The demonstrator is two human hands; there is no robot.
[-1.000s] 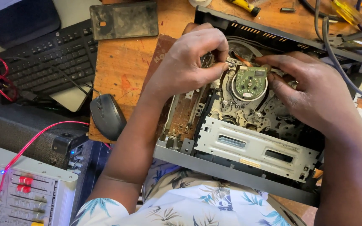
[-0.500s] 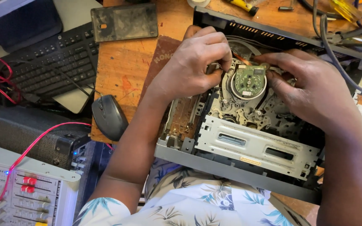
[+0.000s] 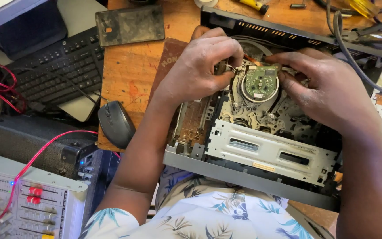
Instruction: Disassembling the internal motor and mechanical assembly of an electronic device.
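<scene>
Head | left hand (image 3: 200, 71), right hand (image 3: 332, 95) | flank round green board (image 3: 260, 82)

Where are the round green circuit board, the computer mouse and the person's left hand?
round green circuit board (image 3: 260, 82), head view, middle of the disc.
computer mouse (image 3: 116, 124), head view, top of its dark shell.
left hand (image 3: 200, 71), head view, back of the hand.

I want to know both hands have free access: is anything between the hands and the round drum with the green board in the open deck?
Nothing visible is. The left hand pinches a small part at the round drum rim's left; the right hand rests against its right side. The open deck has no cover.
</scene>
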